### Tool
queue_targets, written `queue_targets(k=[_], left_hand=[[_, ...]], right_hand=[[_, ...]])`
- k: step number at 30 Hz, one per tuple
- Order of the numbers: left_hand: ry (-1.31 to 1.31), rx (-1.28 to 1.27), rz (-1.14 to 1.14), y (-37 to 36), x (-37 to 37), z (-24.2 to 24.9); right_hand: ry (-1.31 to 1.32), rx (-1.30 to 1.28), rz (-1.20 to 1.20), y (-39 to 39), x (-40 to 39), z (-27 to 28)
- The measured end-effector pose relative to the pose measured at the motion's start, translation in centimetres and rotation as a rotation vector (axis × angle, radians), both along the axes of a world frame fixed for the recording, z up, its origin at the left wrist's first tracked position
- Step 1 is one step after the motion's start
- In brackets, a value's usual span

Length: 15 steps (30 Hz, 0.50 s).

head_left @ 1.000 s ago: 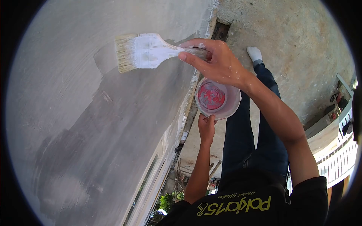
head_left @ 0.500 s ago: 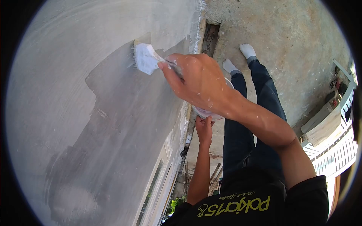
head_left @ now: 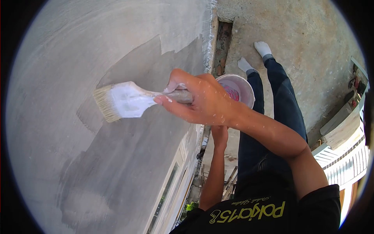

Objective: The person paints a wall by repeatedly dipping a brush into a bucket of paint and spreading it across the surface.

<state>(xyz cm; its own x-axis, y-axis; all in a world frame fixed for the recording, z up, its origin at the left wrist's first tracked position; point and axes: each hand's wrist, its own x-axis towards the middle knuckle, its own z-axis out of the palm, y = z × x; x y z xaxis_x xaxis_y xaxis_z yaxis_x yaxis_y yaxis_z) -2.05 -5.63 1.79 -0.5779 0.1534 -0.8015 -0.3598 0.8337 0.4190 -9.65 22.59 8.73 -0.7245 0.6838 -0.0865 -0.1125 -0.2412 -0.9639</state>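
My right hand (head_left: 204, 95) is closed around the handle of a wide paintbrush (head_left: 130, 100) with a white-smeared head and pale bristles. The brush points left, its flat side toward me, with bristles over the boundary between light and darker grey on the wall (head_left: 128, 156). Flecks of white paint dot the right hand and forearm. Lower down, my left hand (head_left: 220, 134) grips a small paint bucket (head_left: 249, 87); its fingers are largely hidden behind my right wrist. Inside the bucket, a pinkish-red patch shows through whitish liquid.
A window frame (head_left: 171, 183) is set in the wall at lower left. Along the wall's foot runs a narrow gap (head_left: 223, 48) beside the concrete floor (head_left: 296, 23). My feet in white socks (head_left: 263, 48) stand there. Boards (head_left: 343, 128) and a white railing (head_left: 346, 163) are at right.
The brush has moved left and down across the wall and turned so its broad side shows. More of the bucket is visible beyond my right hand. The view has shifted slightly.
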Motion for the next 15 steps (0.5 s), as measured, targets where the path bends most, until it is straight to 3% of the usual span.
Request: queue_targets(k=[2, 5, 7, 11, 13, 15], left_hand=[[-0.169, 0.017, 0.328, 2.9, -1.1, 0.8], [-0.145, 0.019, 0.309, 3.3, -1.3, 0.7], [-0.150, 0.037, 0.311, 3.3, -1.2, 0.7], [-0.148, 0.125, 0.327, 2.7, -0.6, 0.1], [-0.142, 0.100, 0.328, 1.1, -0.5, -1.0], [-0.119, 0.015, 0.357, -0.2, -0.4, -2.0]], right_hand=[[-0.095, 0.039, 0.014, 0.3, 0.1, -3.6], [-0.234, 0.110, -0.013, 0.5, 0.6, -7.3], [-0.345, 0.148, -0.003, 0.9, 1.1, -6.7], [-0.418, 0.183, 0.013, 1.6, 1.2, -1.4], [-0.292, 0.226, -0.133, 1.3, 0.3, 2.2], [-0.204, 0.177, -0.099, 1.9, 0.4, 6.1]])
